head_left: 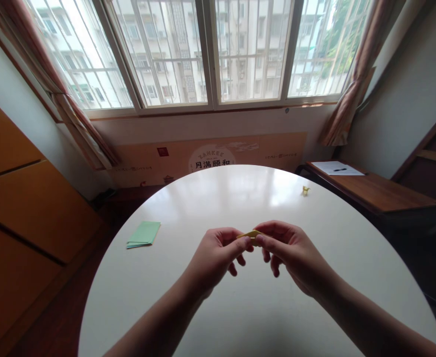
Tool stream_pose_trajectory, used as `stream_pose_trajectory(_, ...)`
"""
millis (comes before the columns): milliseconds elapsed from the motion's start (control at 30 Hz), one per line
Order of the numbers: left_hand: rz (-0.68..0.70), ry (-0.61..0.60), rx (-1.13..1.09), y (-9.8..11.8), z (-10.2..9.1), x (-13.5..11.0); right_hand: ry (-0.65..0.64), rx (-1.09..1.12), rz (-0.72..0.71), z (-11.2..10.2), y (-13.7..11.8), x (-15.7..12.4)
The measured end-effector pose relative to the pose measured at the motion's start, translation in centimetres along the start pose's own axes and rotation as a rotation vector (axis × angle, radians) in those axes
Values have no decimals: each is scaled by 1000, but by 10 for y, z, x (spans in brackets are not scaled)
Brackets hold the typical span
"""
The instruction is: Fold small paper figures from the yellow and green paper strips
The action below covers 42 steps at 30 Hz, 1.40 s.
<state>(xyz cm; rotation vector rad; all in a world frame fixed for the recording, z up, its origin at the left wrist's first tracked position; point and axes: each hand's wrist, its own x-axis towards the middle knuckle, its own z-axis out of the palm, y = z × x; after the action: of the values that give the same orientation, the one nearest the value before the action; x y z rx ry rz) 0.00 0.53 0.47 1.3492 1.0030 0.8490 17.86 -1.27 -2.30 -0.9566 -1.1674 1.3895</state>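
Both hands meet above the middle of a round white table [210, 198]. My left hand [216, 255] and my right hand [290, 250] pinch a small folded piece of yellow paper [252, 233] between thumbs and fingertips, one hand at each end. Most of the paper is hidden by the fingers. A small finished yellow paper figure [305, 190] stands on the table farther back to the right, apart from both hands.
A stack of green paper sheets [144, 234] lies on the table's left side. A brown side desk [377, 191] at the right holds a white sheet with a pen [337, 169]. Wooden cabinets stand at the left, windows behind.
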Motion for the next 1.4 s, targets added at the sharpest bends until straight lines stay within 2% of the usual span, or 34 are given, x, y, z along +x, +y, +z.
stream_pose_trajectory(167,26,48,-171,-4,10,-3,25,174,50,5,-2,-1)
stream_pose_trajectory(400,81,137,-241,-14,25,-4,54,399,74,9,0,-2)
stream_pose_trajectory(600,87,121,-244,-18,26,-3,59,292,39,9,3,-2)
stream_pose_trajectory(833,124,212,-145,-19,25,-3,102,222,-60,3,6,0)
stream_pose_trajectory(1033,104,135,-101,-14,17,0,137,112,-99,3,3,1)
stream_pose_trajectory(1100,169,157,-71,-12,9,2,104,43,-95,1,2,1)
stream_pose_trajectory(1200,270,173,23,-9,-1,3,-20,-49,-46,0,0,0)
stream_pose_trajectory(1333,256,38,128,-6,-6,2,-111,-88,-9,2,-1,-2)
stream_pose_trajectory(1400,233,24,121,-5,-4,1,-112,-89,-15,3,-2,-4)
